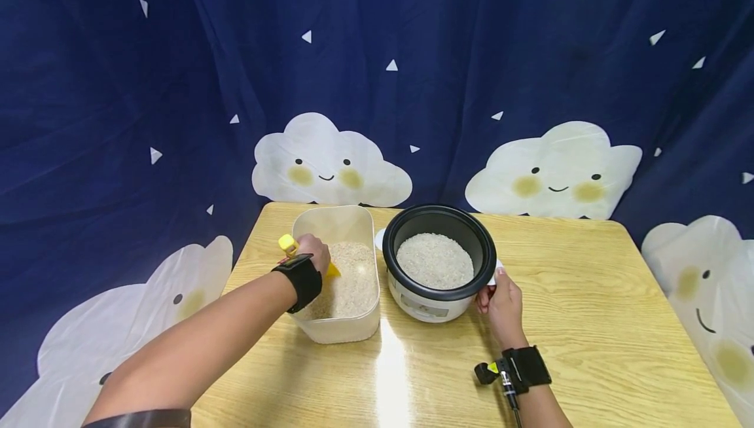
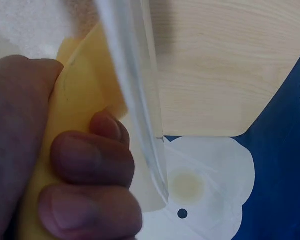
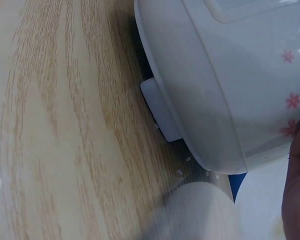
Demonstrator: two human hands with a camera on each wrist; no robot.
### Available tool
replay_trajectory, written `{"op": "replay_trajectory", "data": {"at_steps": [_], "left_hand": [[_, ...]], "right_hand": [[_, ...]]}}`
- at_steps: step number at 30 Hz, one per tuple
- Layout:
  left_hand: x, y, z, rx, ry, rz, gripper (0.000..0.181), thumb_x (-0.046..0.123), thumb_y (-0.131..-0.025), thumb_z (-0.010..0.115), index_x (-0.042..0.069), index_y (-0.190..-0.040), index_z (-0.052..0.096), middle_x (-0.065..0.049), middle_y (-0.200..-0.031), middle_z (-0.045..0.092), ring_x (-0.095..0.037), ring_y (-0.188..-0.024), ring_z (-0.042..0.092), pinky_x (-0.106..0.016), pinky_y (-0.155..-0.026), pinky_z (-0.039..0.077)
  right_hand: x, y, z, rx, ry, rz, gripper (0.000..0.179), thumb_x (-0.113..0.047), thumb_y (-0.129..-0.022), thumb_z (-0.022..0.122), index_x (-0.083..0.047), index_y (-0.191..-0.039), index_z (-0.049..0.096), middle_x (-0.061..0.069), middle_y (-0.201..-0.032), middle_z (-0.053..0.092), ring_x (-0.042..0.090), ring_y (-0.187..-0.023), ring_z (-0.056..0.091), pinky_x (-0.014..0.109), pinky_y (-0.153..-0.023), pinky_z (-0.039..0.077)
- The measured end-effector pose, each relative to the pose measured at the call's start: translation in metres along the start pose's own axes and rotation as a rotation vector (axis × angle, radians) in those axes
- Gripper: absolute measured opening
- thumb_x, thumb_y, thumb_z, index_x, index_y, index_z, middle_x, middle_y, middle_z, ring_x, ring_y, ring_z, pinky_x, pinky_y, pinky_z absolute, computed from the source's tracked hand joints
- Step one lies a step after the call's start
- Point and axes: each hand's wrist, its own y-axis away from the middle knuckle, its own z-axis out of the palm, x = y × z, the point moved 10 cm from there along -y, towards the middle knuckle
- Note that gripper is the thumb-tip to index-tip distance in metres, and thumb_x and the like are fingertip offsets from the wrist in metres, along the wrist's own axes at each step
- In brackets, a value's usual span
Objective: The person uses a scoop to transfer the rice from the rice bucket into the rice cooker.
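Note:
My left hand (image 1: 313, 252) is inside a white plastic rice bin (image 1: 331, 220), gripping the handle of a yellow scoop (image 2: 85, 85). In the left wrist view its fingers curl round the handle, close beside the bin wall. The scoop's blade reaches down to the rice (image 1: 353, 284) in the bin. To the right stands a white rice cooker (image 1: 419, 309) with a black rim and a flower print, its lid off. White rice (image 1: 436, 261) covers the bottom of its pot. My right hand (image 1: 503, 303) holds the cooker's right side handle (image 1: 495, 276), thumb on top and fingers below.
Bin and cooker stand side by side near the back of a light wooden table (image 1: 583, 323). A few loose rice grains (image 3: 180, 172) lie on the wood by the cooker's foot. A dark blue curtain (image 1: 365, 35) with cloud shapes hangs behind the table.

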Motion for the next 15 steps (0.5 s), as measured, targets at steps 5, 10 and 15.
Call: {"op": "replay_trajectory", "data": {"at_steps": [5,10,15], "left_hand": [[0.000,0.007,-0.001,-0.006,-0.048,0.028,0.024,0.021,-0.092,0.066,0.010,-0.071,0.063,0.001,-0.069,0.060,-0.017,-0.060,0.052,-0.030,-0.057,0.045],[-0.001,0.015,-0.002,-0.033,-0.028,0.052,0.027,0.024,-0.093,0.066,0.009,-0.070,0.062,-0.001,-0.065,0.053,-0.018,-0.058,0.044,-0.028,-0.058,0.041],[0.001,0.023,-0.002,-0.056,0.008,0.082,0.029,0.024,-0.094,0.066,0.010,-0.069,0.058,0.000,-0.064,0.042,-0.016,-0.059,0.036,-0.029,-0.055,0.027]], "right_hand": [[-0.001,0.000,0.001,-0.005,0.003,-0.012,0.061,-0.044,-0.112,0.033,-0.002,-0.069,0.041,-0.002,-0.051,0.043,0.012,-0.042,0.039,0.033,-0.043,0.034],[-0.002,0.000,0.002,-0.014,0.012,-0.008,0.062,-0.044,-0.112,0.033,0.000,-0.069,0.040,-0.001,-0.051,0.043,0.012,-0.042,0.040,0.032,-0.043,0.035],[-0.002,0.000,0.000,0.006,0.011,0.005,0.060,-0.040,-0.113,0.031,-0.001,-0.068,0.041,-0.002,-0.051,0.043,0.011,-0.041,0.040,0.030,-0.043,0.035]]}}
